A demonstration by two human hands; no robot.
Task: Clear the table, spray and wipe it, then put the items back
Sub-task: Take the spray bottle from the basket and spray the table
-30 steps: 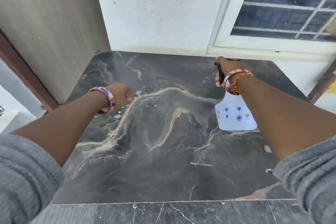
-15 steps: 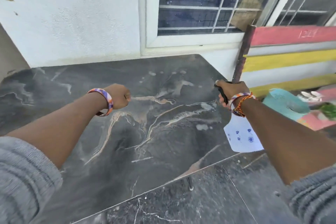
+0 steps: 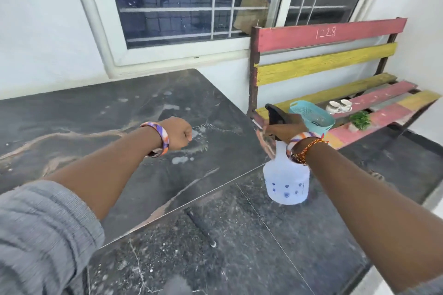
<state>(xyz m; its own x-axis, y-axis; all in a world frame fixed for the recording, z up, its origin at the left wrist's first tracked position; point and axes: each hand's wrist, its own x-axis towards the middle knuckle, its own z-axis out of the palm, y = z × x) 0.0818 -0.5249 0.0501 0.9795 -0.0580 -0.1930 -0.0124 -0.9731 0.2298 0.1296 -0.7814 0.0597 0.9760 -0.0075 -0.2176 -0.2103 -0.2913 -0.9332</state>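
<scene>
Pink bench slat (image 3: 330, 35) reads "1228"; right hand (image 3: 286, 128) grips spray bottle (image 3: 286, 181); left hand (image 3: 178, 135) fisted, empty.

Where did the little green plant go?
In the head view the green plant sits on the colourful bench at the right, just right of the blue basket and below the white cups.

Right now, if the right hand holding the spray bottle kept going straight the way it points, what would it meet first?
Likely the teal plastic basket on the striped wooden bench, straight beyond the right hand and its translucent spray bottle. Depth from one view is uncertain.
</scene>
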